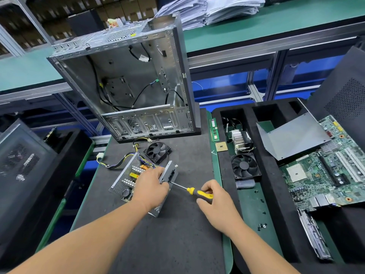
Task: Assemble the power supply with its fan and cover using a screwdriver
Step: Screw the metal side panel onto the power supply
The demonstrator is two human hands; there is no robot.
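Note:
The open power supply [126, 179] lies on the dark mat, its perforated metal tray and circuit board showing. My left hand [151, 187] grips its socket end plate [170, 174] and hides part of the board. My right hand [212, 196] holds the yellow-and-black screwdriver [194, 191], whose tip touches the lower edge of that plate. The small black fan [157, 150] lies loose just behind the supply, joined by wires. The grey bent metal cover [292, 138] rests on the foam tray at the right.
An empty computer case [122, 82] stands behind the mat. The black foam tray [274, 194] at the right holds a second fan [245, 166], a heatsink [240, 139], a motherboard [325, 167] and several loose screws [261, 225]. A dark side panel [21, 165] leans at left.

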